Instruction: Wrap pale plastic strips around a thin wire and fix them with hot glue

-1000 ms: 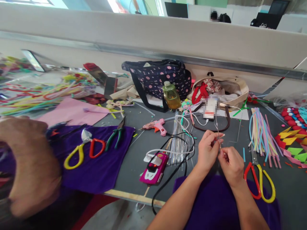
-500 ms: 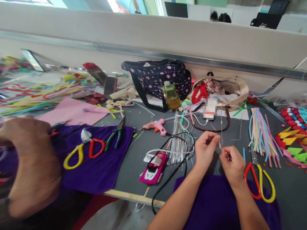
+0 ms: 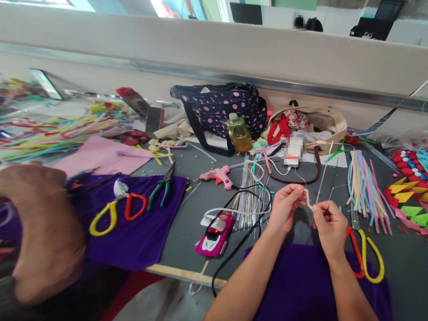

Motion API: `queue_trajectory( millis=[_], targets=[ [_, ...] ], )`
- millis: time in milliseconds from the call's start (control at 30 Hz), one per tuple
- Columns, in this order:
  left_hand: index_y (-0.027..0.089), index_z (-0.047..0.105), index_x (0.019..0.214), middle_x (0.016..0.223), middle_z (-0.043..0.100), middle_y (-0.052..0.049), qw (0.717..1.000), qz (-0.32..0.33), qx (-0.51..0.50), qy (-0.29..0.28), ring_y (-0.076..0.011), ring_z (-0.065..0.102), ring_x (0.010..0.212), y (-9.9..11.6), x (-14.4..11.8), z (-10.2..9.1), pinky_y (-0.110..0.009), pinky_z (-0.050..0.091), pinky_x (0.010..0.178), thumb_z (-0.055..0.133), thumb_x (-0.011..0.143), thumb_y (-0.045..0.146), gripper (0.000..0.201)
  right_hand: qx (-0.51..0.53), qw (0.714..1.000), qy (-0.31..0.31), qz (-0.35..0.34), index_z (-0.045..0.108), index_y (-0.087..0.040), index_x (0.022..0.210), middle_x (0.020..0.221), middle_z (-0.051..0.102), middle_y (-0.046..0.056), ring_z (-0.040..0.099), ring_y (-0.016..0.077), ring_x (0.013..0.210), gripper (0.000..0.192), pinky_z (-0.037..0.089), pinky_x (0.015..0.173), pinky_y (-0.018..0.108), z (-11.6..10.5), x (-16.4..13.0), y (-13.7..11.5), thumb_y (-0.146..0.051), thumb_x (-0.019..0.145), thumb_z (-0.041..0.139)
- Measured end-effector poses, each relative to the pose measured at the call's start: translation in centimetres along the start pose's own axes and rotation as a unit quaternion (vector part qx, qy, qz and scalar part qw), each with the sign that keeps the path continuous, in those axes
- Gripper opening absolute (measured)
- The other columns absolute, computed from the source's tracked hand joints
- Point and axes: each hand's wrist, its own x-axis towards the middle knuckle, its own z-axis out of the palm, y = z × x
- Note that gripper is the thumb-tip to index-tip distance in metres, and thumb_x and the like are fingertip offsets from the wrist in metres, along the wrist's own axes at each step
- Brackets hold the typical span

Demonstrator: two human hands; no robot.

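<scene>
Both of my hands are raised over the near edge of the table, fingers pinched. A short, pale pink pipe cleaner (image 3: pixel 308 199), bent and twisted, spans the gap between them. My left hand (image 3: pixel 286 206) pinches its upper end, and my right hand (image 3: pixel 330 226) grips the lower end between thumb and forefinger. Thin silver wires (image 3: pixel 323 174) rise from around my right hand, some bent at an angle; how they join the pipe cleaner is too small to tell. Scissors (image 3: pixel 364 245) with red and yellow handles lie right of my right hand. Beneath my forearms is a purple cloth (image 3: pixel 297 281).
A bundle of silver wires (image 3: pixel 248 196), a pink glue gun (image 3: pixel 222 177) and a magenta car-shaped device (image 3: pixel 216 236) with cords lie leftward. Pastel pipe cleaners (image 3: pixel 364 187) lie right. Behind stand a bottle (image 3: pixel 239 133) and bags. A co-worker's arm (image 3: pixel 47 232) is at far left.
My right hand has shifted slightly right and away from my left, exposing more of the pipe cleaner. The thin wires have swung to the right and tilted.
</scene>
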Motion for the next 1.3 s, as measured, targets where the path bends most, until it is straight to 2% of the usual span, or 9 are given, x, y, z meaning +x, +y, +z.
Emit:
queue_trajectory(
  millis=[200, 300, 367, 500, 600, 667, 800, 1033, 1300],
  targets=[
    [0.012, 0.058, 0.072, 0.06, 0.05, 0.006, 0.98, -0.108, -0.135, -0.096, -0.0001, 0.038, 0.043, -0.1, 0.1, -0.2, -0.01, 0.033, 0.039, 0.082, 0.061, 0.021, 0.027, 0.175, 0.98, -0.061, 0.07, 0.054, -0.019, 0.072, 0.048, 0.048, -0.008, 0.042, 0.0065, 0.037, 0.02, 0.031, 0.039, 0.018, 0.1, 0.1, 0.5, -0.032, 0.083, 0.063],
    [0.013, 0.055, 0.073, 0.058, 0.044, 0.008, 0.964, -0.147, -0.173, -0.136, 0.0005, 0.03, 0.041, 0.0, 0.1, -0.3, -0.009, 0.023, 0.034, 0.082, 0.06, 0.019, 0.03, 0.175, 0.979, -0.077, 0.073, 0.054, -0.019, 0.071, 0.047, 0.048, -0.008, 0.041, 0.0065, 0.037, 0.02, 0.031, 0.038, 0.018, 0.2, 0.0, 0.5, -0.033, 0.083, 0.064],
    [0.013, 0.056, 0.075, 0.06, 0.045, 0.007, 0.968, -0.141, -0.163, -0.126, 0.0001, 0.034, 0.043, 0.0, 0.2, -0.3, -0.01, 0.029, 0.037, 0.082, 0.06, 0.02, 0.031, 0.129, 0.987, -0.07, 0.06, 0.055, -0.019, 0.071, 0.047, 0.047, -0.008, 0.041, 0.0069, 0.037, 0.02, 0.031, 0.038, 0.018, 0.1, -0.1, 0.3, -0.033, 0.083, 0.063],
    [0.014, 0.059, 0.087, 0.069, 0.055, 0.004, 0.992, -0.068, -0.088, -0.052, -0.0031, 0.045, 0.051, -0.1, 0.1, 0.0, -0.015, 0.041, 0.048, 0.082, 0.062, 0.029, 0.037, -0.023, 0.999, -0.001, -0.033, 0.058, -0.019, 0.071, 0.054, 0.05, -0.006, 0.043, 0.0078, 0.044, 0.018, 0.035, 0.043, 0.019, 0.0, -0.3, -0.1, -0.031, 0.083, 0.06],
    [0.016, 0.055, 0.077, 0.063, 0.052, 0.006, 0.998, 0.055, 0.007, 0.026, -0.0043, 0.043, 0.047, -0.2, -0.3, 0.4, -0.017, 0.037, 0.045, 0.079, 0.065, 0.033, 0.032, -0.107, 0.987, 0.035, -0.118, 0.058, -0.019, 0.072, 0.059, 0.053, -0.004, 0.048, 0.009, 0.051, 0.015, 0.04, 0.05, 0.02, 0.0, -0.4, -0.1, -0.027, 0.085, 0.058],
    [0.017, 0.053, 0.07, 0.059, 0.048, 0.006, 0.982, 0.143, 0.101, 0.065, -0.0048, 0.041, 0.047, -0.3, -0.7, 0.6, -0.018, 0.034, 0.045, 0.077, 0.067, 0.033, 0.029, -0.145, 0.976, 0.037, -0.16, 0.057, -0.019, 0.072, 0.06, 0.053, -0.004, 0.049, 0.0091, 0.052, 0.015, 0.04, 0.052, 0.02, 0.0, -0.4, -0.1, -0.024, 0.086, 0.056],
    [0.016, 0.057, 0.069, 0.065, 0.054, 0.003, 0.921, 0.253, 0.287, 0.074, -0.008, 0.046, 0.056, -0.6, -1.2, 0.8, -0.02, 0.037, 0.053, 0.072, 0.072, 0.03, 0.021, -0.189, 0.953, 0.021, -0.235, 0.055, -0.02, 0.075, 0.061, 0.052, -0.004, 0.048, 0.009, 0.051, 0.013, 0.04, 0.052, 0.02, 0.1, -0.3, 0.0, -0.019, 0.088, 0.052],
    [0.018, 0.055, 0.071, 0.07, 0.053, 0.002, 0.842, 0.342, 0.409, 0.081, -0.009, 0.043, 0.056, -0.7, -1.0, 0.5, -0.022, 0.037, 0.052, 0.069, 0.076, 0.03, 0.019, -0.246, 0.904, 0.004, -0.35, 0.053, -0.019, 0.078, 0.06, 0.049, -0.002, 0.047, 0.0121, 0.055, 0.015, 0.039, 0.056, 0.024, 0.3, -0.2, 0.1, -0.009, 0.088, 0.051],
    [0.018, 0.057, 0.068, 0.068, 0.055, 0.002, 0.83, 0.34, 0.437, 0.072, -0.0091, 0.045, 0.056, -0.6, -1.0, 0.2, -0.022, 0.038, 0.053, 0.063, 0.08, 0.025, 0.015, -0.242, 0.902, -0.003, -0.358, 0.052, -0.019, 0.079, 0.062, 0.05, -0.001, 0.048, 0.0127, 0.057, 0.015, 0.039, 0.057, 0.025, 0.5, -0.3, 0.3, -0.007, 0.087, 0.051]
  ],
)
